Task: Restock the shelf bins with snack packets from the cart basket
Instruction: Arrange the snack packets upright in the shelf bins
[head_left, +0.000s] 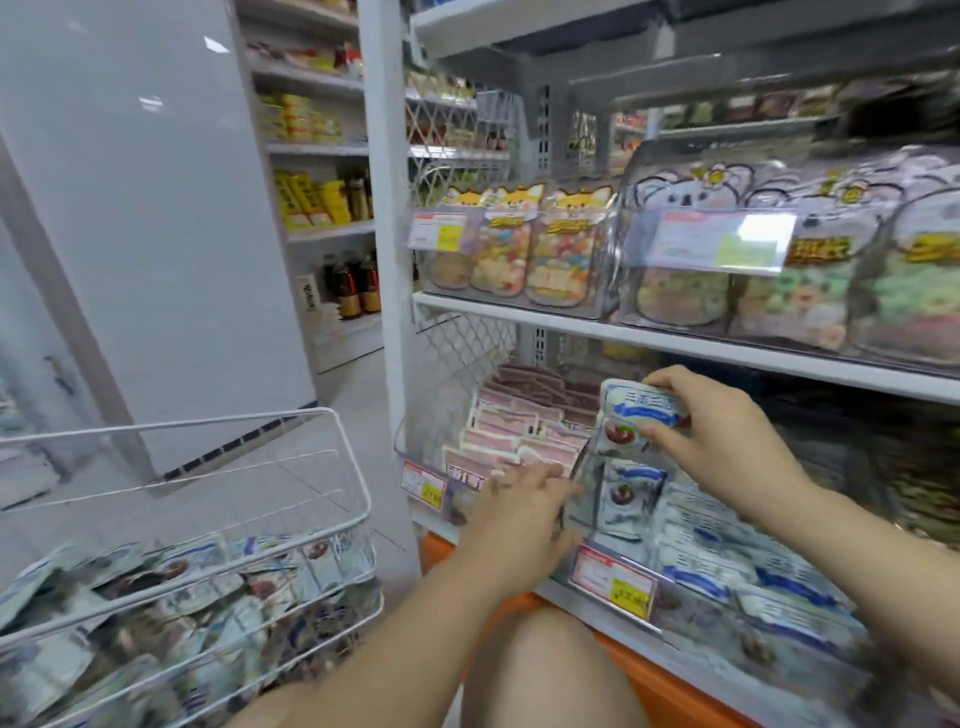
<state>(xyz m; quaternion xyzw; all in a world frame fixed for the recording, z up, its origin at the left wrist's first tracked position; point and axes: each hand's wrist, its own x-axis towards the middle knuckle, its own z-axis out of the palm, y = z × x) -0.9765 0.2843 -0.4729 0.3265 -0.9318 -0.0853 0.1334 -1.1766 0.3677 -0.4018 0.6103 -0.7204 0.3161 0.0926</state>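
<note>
Shelf board (675, 340) caps the low bins (410, 441): narrow slot from the front edge. Pink packets (514, 431) fill the left end, white packets (727, 561) the right. Post (387, 260) flanks basket (358, 467), open on top.

A white-and-blue packet (638, 410) is pinched by the right grip (711, 441) under a shelf (675, 343) – a second packet (631, 493) is stood just below. The left grip (524, 512), blurred, is stretched towards it; contact cannot be told. More packets are heaped in the wire basket (353, 483).
</note>
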